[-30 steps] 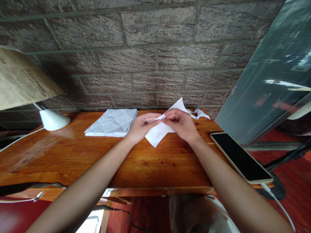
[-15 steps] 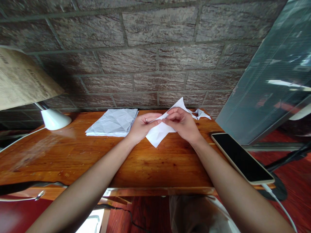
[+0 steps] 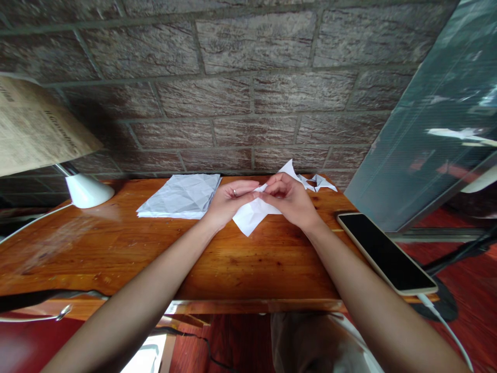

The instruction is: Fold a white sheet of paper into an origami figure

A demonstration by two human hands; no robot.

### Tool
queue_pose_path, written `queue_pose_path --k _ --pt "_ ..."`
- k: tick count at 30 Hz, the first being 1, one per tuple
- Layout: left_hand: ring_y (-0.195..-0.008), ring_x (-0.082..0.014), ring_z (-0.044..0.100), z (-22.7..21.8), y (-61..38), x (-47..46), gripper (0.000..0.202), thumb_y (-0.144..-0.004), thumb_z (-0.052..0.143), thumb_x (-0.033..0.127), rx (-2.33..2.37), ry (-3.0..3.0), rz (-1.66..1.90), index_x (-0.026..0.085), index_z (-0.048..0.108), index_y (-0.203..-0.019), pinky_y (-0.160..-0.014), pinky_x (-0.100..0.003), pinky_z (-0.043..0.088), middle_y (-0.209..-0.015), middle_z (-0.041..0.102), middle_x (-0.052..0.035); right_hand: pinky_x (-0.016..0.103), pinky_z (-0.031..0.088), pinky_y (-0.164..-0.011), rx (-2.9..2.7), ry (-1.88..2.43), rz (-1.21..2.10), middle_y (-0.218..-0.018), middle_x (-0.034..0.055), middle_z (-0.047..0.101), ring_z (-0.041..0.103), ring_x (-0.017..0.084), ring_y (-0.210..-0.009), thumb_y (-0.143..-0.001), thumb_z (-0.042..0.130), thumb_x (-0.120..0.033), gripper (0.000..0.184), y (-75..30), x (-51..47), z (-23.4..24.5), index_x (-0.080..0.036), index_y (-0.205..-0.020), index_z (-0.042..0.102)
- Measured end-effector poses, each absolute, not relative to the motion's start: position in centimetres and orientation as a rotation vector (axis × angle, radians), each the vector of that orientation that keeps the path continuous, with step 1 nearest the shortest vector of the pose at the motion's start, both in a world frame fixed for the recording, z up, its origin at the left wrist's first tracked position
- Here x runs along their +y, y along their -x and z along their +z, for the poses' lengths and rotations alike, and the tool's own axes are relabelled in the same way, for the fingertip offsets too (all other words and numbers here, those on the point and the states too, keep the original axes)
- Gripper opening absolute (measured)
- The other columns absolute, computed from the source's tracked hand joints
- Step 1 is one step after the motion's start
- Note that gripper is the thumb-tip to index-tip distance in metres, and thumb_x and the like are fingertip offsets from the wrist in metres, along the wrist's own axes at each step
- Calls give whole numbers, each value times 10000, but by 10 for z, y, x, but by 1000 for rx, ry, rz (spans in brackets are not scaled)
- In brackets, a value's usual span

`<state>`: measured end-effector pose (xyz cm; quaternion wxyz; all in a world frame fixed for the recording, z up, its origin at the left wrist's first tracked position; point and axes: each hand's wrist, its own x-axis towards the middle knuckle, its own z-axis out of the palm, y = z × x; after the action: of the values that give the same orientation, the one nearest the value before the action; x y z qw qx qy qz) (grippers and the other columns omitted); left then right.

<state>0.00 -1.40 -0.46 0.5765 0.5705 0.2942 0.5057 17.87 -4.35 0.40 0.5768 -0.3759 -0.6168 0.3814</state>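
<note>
A white sheet of paper [image 3: 248,218], partly folded, is held between both hands over the wooden table. My left hand [image 3: 229,201], with a ring on one finger, pinches its left side, thumb and fingers closed on it. My right hand [image 3: 289,199] grips the other side, its fingers curled and its thumb tip close to the left thumb. One corner of the paper points down toward me and another sticks up behind the right hand. The creases between the fingertips are mostly hidden.
A stack of creased paper [image 3: 180,196] lies left of my hands. Small folded paper pieces [image 3: 320,182] are at the back right. A phone [image 3: 386,251] with a white cable lies at the right edge, a lamp [image 3: 89,191] stands left, and a brick wall [image 3: 252,93] rises behind.
The paper's upper corner has dipped slightly, and the sheet bends a little more between the fingers. Both hands stay in nearly the same place and keep their hold.
</note>
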Motion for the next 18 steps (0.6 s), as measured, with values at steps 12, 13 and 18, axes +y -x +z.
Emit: queue_pose_path --k 12,13,18 --pt "-986 -273 736 -5 1 -13 429 -562 938 307 674 -1282 1235 190 793 -949 -953 -419 538 -1012 797 -93 278 457 -646 -1431 871 916 -697 -44 630 556 123 -642 -654 861 -445 417 -178 -45 9 -223 -863 576" --pt "-992 -275 735 -4 1 -13 434 -561 939 308 675 -1279 1233 189 793 -952 -957 -421 536 -1016 796 -95 276 456 -640 -1431 870 918 -694 -45 627 555 122 -640 -653 860 -452 421 -178 -45 9 -224 -863 576" --pt "-978 -268 739 -3 1 -13 456 -549 946 301 660 -1277 1217 192 791 -964 -945 -413 544 -1030 794 -92 267 441 -620 -1428 856 932 -697 -43 629 544 116 -630 -652 864 -461 435 -179 -45 9 -220 -869 573"
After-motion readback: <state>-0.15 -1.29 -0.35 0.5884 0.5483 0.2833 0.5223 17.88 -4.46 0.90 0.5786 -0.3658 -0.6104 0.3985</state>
